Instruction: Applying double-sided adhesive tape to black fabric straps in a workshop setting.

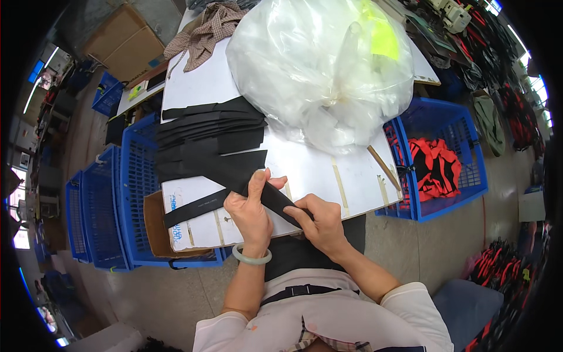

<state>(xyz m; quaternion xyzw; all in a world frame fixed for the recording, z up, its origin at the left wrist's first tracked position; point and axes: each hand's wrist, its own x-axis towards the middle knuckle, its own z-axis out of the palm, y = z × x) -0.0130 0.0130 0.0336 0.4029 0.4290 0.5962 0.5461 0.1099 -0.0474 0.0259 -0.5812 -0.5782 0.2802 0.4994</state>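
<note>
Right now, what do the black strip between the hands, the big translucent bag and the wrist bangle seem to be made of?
Black strip: probably fabric or webbing, matte, as it looks flat with little shine.
Translucent bag: likely thin plastic film, glossy, since it wrinkles and catches highlights.
Bangle: pale, smooth, apparently rigid in its round form; perhaps stone, glass or plastic.

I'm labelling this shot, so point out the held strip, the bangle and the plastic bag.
Held strip (pixel 277 200): head view, partway along its flat black face.
Bangle (pixel 253 260): head view, the near side of its ring.
Plastic bag (pixel 311 70): head view, the middle of its bulging side.
</note>
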